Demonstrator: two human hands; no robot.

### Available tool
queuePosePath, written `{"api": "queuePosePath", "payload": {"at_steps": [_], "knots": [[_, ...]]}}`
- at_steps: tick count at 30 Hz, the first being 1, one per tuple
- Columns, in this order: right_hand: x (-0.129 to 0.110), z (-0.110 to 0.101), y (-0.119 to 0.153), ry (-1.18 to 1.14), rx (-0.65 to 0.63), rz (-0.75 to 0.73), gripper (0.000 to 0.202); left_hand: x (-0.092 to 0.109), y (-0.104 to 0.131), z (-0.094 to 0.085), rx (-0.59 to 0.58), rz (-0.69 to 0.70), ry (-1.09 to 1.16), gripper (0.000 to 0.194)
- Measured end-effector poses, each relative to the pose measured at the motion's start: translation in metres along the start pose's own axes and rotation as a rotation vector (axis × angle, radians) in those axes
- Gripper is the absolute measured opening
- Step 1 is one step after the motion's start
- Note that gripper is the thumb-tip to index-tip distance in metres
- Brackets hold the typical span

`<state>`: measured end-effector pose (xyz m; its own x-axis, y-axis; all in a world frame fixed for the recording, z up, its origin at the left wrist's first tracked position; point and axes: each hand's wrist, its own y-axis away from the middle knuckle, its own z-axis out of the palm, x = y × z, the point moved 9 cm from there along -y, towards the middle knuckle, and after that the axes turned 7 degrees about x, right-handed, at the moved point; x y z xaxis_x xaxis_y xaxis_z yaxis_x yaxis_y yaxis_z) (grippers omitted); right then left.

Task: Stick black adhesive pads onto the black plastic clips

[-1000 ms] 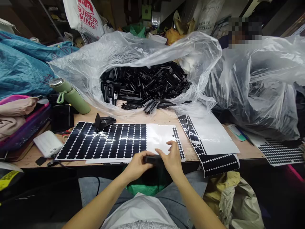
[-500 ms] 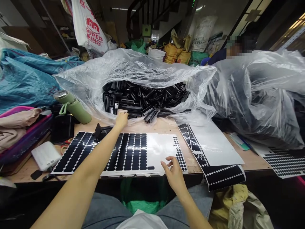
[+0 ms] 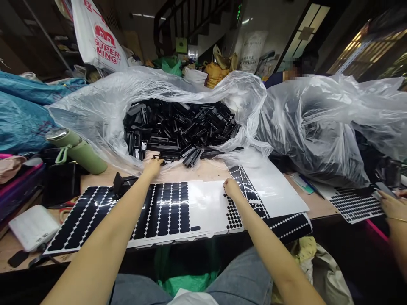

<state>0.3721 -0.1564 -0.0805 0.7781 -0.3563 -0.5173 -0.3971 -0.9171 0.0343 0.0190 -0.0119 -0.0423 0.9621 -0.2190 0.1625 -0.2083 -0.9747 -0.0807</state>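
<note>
My left hand (image 3: 153, 166) is closed on a small black part at the front edge of the clear plastic bag (image 3: 104, 114), whose opening shows a heap of black plastic parts (image 3: 181, 127). Below it, a sheet of black oblong stickers (image 3: 165, 207) lies on the wooden table (image 3: 203, 167). My right hand (image 3: 232, 187) is closed at the top of the column of round black stickers (image 3: 233, 214); what its fingertips pinch is too small to make out. A black part (image 3: 122, 184) rests on the sticker sheet beside my left forearm.
At the left are a green bottle (image 3: 78, 150), a white box (image 3: 34, 228) and scissors (image 3: 66, 207). White and black sheets (image 3: 280, 186) lie at the right. Another person's hand (image 3: 392, 205) is at the far right, near a sticker sheet (image 3: 356, 203).
The view has shifted to the right. My right hand has moved up to the top of the round stickers and its fingers have closed. Another person's hand has come into view.
</note>
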Motion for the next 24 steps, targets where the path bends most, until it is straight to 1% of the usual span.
{"api": "queuePosePath", "payload": {"at_steps": [3,5,7,9,10,11,13,14,16,18,19,21,22,24], "knots": [[0.003,0.002,-0.002,0.02,0.002,0.001,0.007,-0.001,-0.002,-0.011,0.07,-0.065,0.026,0.034],[0.003,0.001,-0.001,0.016,0.013,-0.006,0.005,0.001,0.0,-0.026,0.143,-0.117,0.044,0.029],[0.002,-0.001,0.0,-0.001,0.022,-0.009,0.004,0.009,0.006,-0.046,0.231,-0.155,0.051,0.028],[0.0,-0.004,0.002,-0.031,0.031,-0.009,0.005,0.023,0.021,-0.063,0.289,-0.168,0.191,0.028],[-0.001,-0.006,0.004,-0.05,0.036,-0.009,0.007,0.032,0.031,-0.07,0.3,-0.166,0.344,0.028],[-0.002,-0.009,0.005,-0.071,0.039,-0.008,0.008,0.042,0.043,-0.071,0.269,-0.161,0.532,0.03],[-0.006,-0.015,0.011,-0.115,0.04,-0.005,0.011,0.063,0.073,-0.071,0.173,-0.157,0.701,0.033],[-0.01,-0.019,0.016,-0.14,0.037,-0.004,0.012,0.073,0.09,-0.067,0.09,-0.158,0.805,0.034],[-0.024,-0.028,0.032,-0.202,0.02,-0.016,0.014,0.103,0.128,-0.047,-0.258,-0.17,1.257,0.034],[-0.046,-0.037,0.059,-0.277,-0.019,-0.05,0.017,0.125,0.165,-0.037,-0.535,-0.218,1.57,0.036],[-0.061,-0.041,0.076,-0.325,-0.054,-0.079,0.019,0.131,0.179,-0.033,-0.628,-0.257,1.65,0.036],[-0.094,-0.048,0.113,-0.425,-0.126,-0.161,0.02,0.138,0.201,-0.024,-0.757,-0.348,1.7,0.035],[-0.114,-0.052,0.131,-0.546,-0.173,-0.237,0.018,0.14,0.208,-0.02,-0.8,-0.389,1.698,0.034],[-0.14,-0.056,0.161,-0.671,-0.238,-0.303,0.015,0.144,0.219,-0.014,-0.85,-0.444,1.671,0.031]]}}
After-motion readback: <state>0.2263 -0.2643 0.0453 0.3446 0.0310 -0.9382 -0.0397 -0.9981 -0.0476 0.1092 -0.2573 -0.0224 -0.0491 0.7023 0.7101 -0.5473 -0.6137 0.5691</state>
